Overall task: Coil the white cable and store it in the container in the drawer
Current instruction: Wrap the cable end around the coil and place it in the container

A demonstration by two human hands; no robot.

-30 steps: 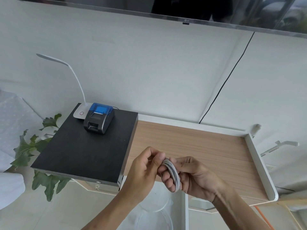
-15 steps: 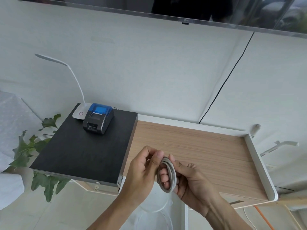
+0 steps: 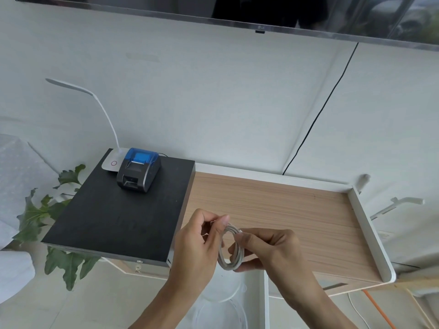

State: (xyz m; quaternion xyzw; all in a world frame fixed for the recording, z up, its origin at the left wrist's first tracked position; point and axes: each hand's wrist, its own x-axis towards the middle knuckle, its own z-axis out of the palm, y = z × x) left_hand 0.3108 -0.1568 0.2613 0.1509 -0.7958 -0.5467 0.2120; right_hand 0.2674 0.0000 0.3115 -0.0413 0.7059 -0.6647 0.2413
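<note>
The white cable (image 3: 231,263) is wound into a small upright loop held between both hands, above the front edge of the wooden desk. My left hand (image 3: 198,243) pinches the loop's top left side. My right hand (image 3: 268,248) grips its right side, thumb near the top where a white plug end shows. Below the hands, the open white drawer (image 3: 264,302) holds clear round plastic containers (image 3: 221,305), partly hidden by my forearms.
A black box (image 3: 114,222) fills the desk's left side, with a small black and blue printer (image 3: 137,169) and a white lamp (image 3: 110,161) on it. The wooden desk top (image 3: 297,214) has a raised white rim (image 3: 370,233) at right. A plant (image 3: 42,214) stands left.
The coil has opened from a tight bunch into a rounder loop. My right hand slid from wrapping around it to holding its right side, and both hands dropped slightly.
</note>
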